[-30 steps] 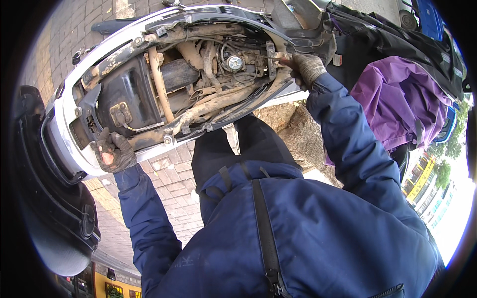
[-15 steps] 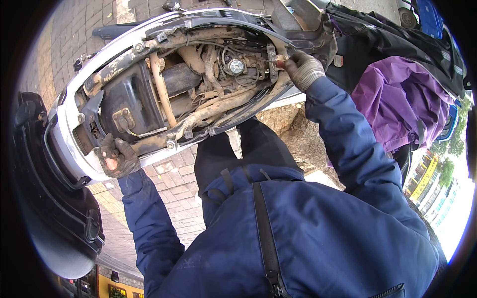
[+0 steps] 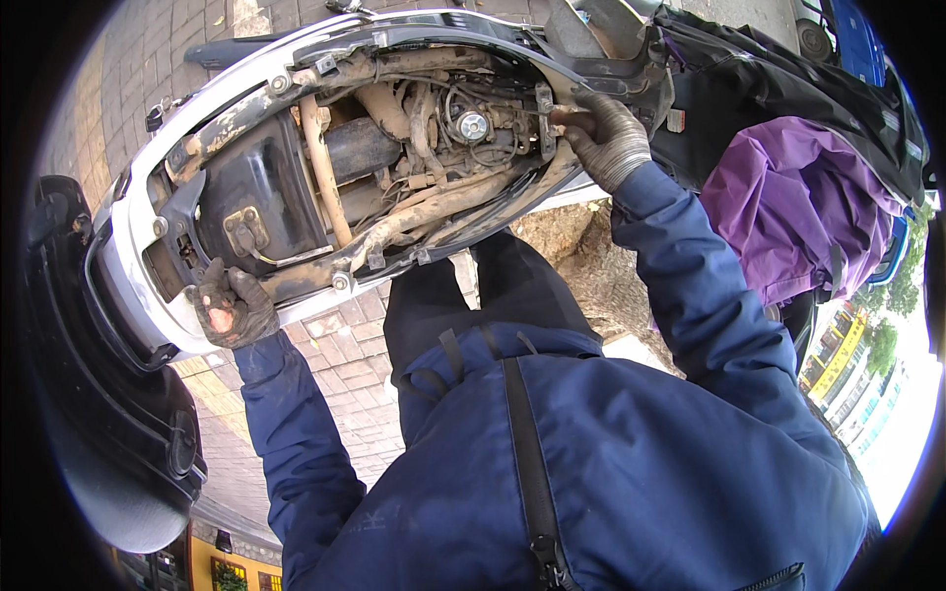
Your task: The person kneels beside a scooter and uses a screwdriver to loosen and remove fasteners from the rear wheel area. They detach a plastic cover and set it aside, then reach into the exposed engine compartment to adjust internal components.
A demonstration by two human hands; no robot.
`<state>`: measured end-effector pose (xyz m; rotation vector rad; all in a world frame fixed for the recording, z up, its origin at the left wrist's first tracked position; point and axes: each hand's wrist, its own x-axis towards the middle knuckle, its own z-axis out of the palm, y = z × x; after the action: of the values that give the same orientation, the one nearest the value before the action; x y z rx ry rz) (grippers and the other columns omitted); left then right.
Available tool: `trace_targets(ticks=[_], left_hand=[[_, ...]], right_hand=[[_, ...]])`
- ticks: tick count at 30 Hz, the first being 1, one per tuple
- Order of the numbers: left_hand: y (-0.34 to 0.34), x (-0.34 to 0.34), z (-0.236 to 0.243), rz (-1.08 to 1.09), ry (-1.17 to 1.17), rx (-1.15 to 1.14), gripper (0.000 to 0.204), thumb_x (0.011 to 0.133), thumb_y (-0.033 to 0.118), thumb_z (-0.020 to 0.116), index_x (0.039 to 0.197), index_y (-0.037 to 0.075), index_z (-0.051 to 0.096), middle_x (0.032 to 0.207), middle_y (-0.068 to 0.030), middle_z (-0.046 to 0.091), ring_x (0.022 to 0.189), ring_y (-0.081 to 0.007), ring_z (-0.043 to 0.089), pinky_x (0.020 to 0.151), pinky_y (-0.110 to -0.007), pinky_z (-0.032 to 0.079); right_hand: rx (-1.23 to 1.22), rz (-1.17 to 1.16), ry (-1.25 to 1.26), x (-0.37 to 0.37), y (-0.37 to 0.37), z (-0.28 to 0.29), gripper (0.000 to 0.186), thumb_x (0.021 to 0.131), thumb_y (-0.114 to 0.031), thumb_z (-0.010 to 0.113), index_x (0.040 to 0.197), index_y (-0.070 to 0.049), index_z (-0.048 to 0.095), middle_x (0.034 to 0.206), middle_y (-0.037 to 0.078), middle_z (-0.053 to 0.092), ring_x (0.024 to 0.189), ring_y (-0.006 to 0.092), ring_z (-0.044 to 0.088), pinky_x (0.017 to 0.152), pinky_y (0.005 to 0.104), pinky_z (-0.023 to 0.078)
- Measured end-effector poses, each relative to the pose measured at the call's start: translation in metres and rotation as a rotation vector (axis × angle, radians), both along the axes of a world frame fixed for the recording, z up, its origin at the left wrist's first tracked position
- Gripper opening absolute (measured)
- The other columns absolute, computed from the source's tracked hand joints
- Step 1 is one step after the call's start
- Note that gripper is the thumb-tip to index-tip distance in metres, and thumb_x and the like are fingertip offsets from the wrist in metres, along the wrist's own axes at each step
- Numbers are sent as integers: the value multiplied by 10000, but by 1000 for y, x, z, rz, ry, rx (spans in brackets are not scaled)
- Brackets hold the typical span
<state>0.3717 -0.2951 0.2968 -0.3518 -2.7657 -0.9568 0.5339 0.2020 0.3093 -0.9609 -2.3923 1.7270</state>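
Observation:
A white scooter body [image 3: 148,266] lies across the upper left with its inner frame uncovered. Inside are a black tank [image 3: 258,197], muddy frame tubes [image 3: 325,177] and a round silver cap [image 3: 472,127] among hoses. My left hand [image 3: 235,307], in a worn dark glove with a hole showing skin, is closed over the lower rear edge of the white panel. At the opposite end, my gloved right hand [image 3: 611,143] reaches to the metal bracket [image 3: 544,120] with its fingers bent together. Whatever is between those fingertips is too small to make out.
A large black top case [image 3: 113,394] stands at the left, behind the scooter. To the right hang a purple cloth [image 3: 798,207] and a black cover [image 3: 778,89]. Brick paving [image 3: 345,374] and a tree trunk base [image 3: 601,266] are below.
My right hand has shifted slightly right and its fingers have turned at the bracket; a reddish spot at its fingertips no longer shows. My left hand stays at the panel edge.

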Motion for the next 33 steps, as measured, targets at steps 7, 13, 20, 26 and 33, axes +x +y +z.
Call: trace_targets(ticks=[7, 13, 20, 26, 33], left_hand=[[-1, 1, 0, -7, -25, 41, 354, 967, 213, 646, 1182, -68, 622, 968, -141, 661, 820, -188, 659, 744, -306, 558], [2, 1, 4, 3, -12, -2, 366, 968, 231, 648, 1183, -64, 626, 955, -140, 664, 801, -186, 661, 743, -309, 560], [6, 0, 5, -14, 28, 24, 306, 941, 171, 624, 1170, -32, 645, 936, -100, 649, 739, -148, 612, 685, -291, 526], [2, -1, 2, -26, -9, 30, 329, 962, 178, 638, 1194, -55, 621, 1009, -147, 661, 834, -180, 652, 765, -301, 552], [1, -2, 3, -25, 3, 22, 314, 957, 158, 633, 1194, -49, 621, 998, -140, 667, 828, -178, 661, 766, -297, 553]], right_hand=[[706, 400, -305, -3, 5, 17, 322, 964, -239, 650, 1175, 3, 624, 988, 166, 747, 908, 291, 729, 832, 368, 552], [510, 112, -434, 2, 4, 18, 270, 943, -180, 625, 1195, -83, 617, 945, 156, 756, 903, 292, 739, 783, 396, 563], [463, 248, -151, 3, 5, 13, 349, 953, -197, 617, 1267, -64, 543, 964, 96, 764, 1010, 308, 710, 810, 410, 560], [678, 416, -280, 5, 5, 14, 317, 979, -225, 583, 1254, -68, 564, 940, 101, 763, 982, 305, 717, 838, 399, 552], [711, 333, -251, 11, 8, 3, 249, 966, -187, 578, 1194, -93, 616, 940, 117, 761, 913, 330, 726, 819, 414, 561]])
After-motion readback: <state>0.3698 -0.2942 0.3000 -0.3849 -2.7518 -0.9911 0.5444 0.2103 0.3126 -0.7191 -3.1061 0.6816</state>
